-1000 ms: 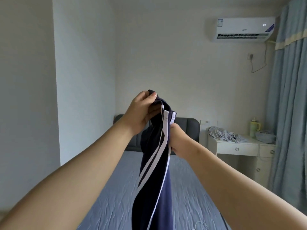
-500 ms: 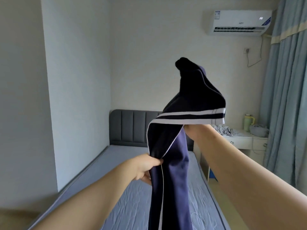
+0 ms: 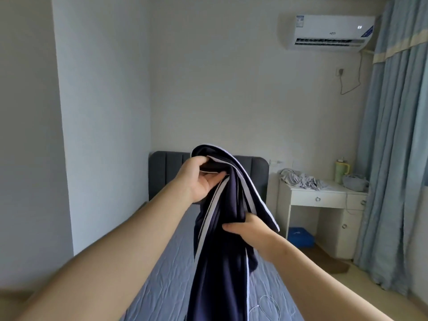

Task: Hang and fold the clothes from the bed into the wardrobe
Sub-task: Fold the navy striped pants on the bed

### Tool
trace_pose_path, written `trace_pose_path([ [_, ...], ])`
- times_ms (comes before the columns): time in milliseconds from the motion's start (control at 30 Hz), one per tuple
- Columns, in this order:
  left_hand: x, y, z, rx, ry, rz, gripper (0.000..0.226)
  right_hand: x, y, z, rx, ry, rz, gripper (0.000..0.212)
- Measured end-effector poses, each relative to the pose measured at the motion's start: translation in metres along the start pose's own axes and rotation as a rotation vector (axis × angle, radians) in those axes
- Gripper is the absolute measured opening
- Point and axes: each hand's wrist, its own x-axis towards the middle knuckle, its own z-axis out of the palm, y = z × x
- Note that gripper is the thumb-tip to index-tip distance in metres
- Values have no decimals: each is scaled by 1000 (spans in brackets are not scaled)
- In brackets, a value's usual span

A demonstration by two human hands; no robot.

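A single head-worn wide-angle camera stands at the foot of the bed (image 3: 162, 286), facing forward and slightly down along it toward the headboard (image 3: 166, 174), with the desk (image 3: 308, 200) farther off at right.

Left hand (image 3: 201, 180) now grips the top of the navy garment (image 3: 222, 269), right hand (image 3: 251, 230) dropped lower

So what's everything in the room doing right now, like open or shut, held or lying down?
Trousers: held up over the bed, bunched, hanging down.
Left hand: grips the trousers' top.
Right hand: grips them lower down.
Bed: bare, a bit wrinkled.
Grey clothes: crumpled heap on the desk.
Drawer: shut.
Green jug: upright.
Curtain: drawn shut.
Air conditioner: small light lit.
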Motion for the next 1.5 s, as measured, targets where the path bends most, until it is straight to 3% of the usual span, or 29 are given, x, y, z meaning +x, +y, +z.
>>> trace_pose_path([
  [67,-2,-9,-12,287,-102,-22,23,3,-6,0,161,26,-36,26],
  [167,-7,-25,-37,941,-284,-153,75,12,-26,0,459,111,-64,17],
  [233,-11,-37,-49,1054,-293,-227,74,21,-40,-2,559,209,-68,21],
  [300,-12,-41,-58,1001,-220,-219,51,27,-48,-6,600,265,-51,26],
  [400,-10,-41,-66,875,-48,-141,21,26,-42,-2,609,131,-39,27],
  [567,8,-31,-54,334,219,-167,17,15,-20,8,360,-213,-85,39],
  [633,15,-24,-50,155,273,-220,15,10,-9,4,245,-287,22,44],
  [733,22,-17,-49,-28,286,-134,14,7,2,-1,191,-261,97,28],
  [833,15,-24,-49,115,137,-115,20,10,-5,-3,339,-81,71,18],
  [967,-7,-36,-52,565,-135,-330,54,22,-20,-3,497,188,165,21],
  [1067,-17,-48,-58,762,-202,-439,41,24,-20,1,617,235,220,23],
  [1133,-16,-49,-62,733,-133,-414,22,23,-18,3,659,170,215,23],
  [1233,-15,-40,-62,581,98,-379,12,19,-18,7,639,-47,212,22],
  [1400,-7,-31,-68,353,412,-228,35,9,-9,10,185,-189,183,57],
  [1500,-3,-33,-66,148,433,-144,16,5,-9,10,166,-206,161,54],
])
